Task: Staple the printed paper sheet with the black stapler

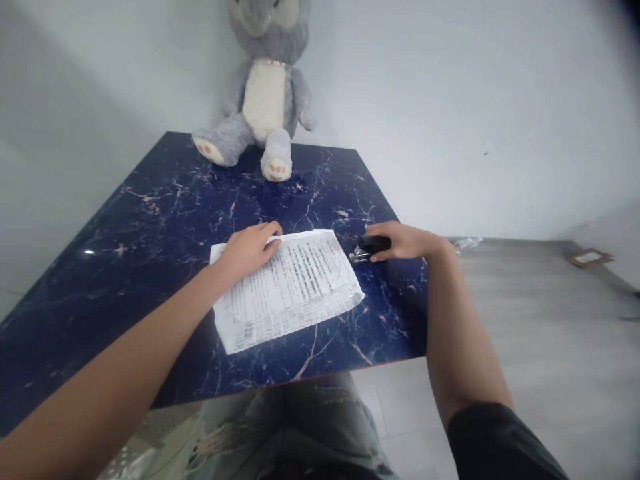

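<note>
A white printed paper [300, 280], covered in dense lines of text, lies slightly crumpled on the table. My left hand [253, 248] is on its upper left part, fingers curled over the far edge and thumb on the printed side, pinching it. Just beyond the paper's right edge, my right hand [393, 240] is wrapped around a black stapler [369, 247]. The stapler's metal front points left toward the paper, close to its edge. My palm and fingers cover its back part.
The blue marble-patterned table [190, 200] stands against a pale wall. A grey and cream plush toy [265, 100] sits at its far edge. Clear plastic [467, 244] and a small brown box [590, 257] lie on the grey floor to the right. My legs are under the near edge.
</note>
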Tool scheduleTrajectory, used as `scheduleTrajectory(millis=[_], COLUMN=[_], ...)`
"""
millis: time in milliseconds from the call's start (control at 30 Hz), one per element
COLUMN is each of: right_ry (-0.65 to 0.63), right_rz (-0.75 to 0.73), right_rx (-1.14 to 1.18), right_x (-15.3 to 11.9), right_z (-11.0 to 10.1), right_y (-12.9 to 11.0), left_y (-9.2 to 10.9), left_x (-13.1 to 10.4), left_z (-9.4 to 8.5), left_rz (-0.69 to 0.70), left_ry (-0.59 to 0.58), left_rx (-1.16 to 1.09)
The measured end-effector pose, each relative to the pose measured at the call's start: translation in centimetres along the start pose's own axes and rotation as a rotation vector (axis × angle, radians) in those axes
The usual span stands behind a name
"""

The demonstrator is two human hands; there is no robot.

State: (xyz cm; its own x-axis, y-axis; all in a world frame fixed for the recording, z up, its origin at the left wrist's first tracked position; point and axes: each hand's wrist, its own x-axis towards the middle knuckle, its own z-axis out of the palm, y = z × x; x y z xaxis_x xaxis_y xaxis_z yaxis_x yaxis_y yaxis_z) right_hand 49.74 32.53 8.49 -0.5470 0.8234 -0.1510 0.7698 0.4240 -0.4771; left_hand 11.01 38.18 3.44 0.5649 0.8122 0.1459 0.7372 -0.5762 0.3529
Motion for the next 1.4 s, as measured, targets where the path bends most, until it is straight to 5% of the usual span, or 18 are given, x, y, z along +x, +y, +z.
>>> scheduleTrajectory(millis=[167,333,467,700,800,867,967,1167,1400], right_ry=[0.56,0.393,0.359,0.459,0.533,0.694,0.83,0.619,0.318], right_rz=[0.202,-0.089,-0.068,0.105,0.185,0.166,0.137,-0.01,0.032], right_rx=[0.028,0.094,0.038,0.018,0.285,0.498,0.433,0.069,-0.123], right_x=[1.1,7.1,8.9,2.9,-0.6,-2.3,-3.2,-0.2,5.6], right_z=[0.5,5.6,8.5,8.7,8.5,8.8,9.3,8.1,5.0], right_y=[-3.1,-10.7,-12.2,-7.0,-4.0,-2.2,-0.3,2.2,5.9], left_y=[-0.6,-1.3,-2.5,-5.5,-5.5,-5.5,-5.6,-5.7,-6.0], left_x=[0.3,0.4,0.3,0.8,1.0,1.1,1.2,1.4,1.2], left_z=[0.8,0.8,-0.6,-0.6,0.0,0.2,0.1,-0.2,-0.6], left_rz=[0.094,0.142,0.041,-0.065,-0.063,-0.076,-0.142,-0.204,-0.211], left_ry=[0.047,0.22,0.556,0.694,0.669,0.66,0.658,0.637,0.675], left_rx=[-0.043,-0.04,-0.044,-0.236,-0.276,-0.304,-0.337,-0.366,-0.388])
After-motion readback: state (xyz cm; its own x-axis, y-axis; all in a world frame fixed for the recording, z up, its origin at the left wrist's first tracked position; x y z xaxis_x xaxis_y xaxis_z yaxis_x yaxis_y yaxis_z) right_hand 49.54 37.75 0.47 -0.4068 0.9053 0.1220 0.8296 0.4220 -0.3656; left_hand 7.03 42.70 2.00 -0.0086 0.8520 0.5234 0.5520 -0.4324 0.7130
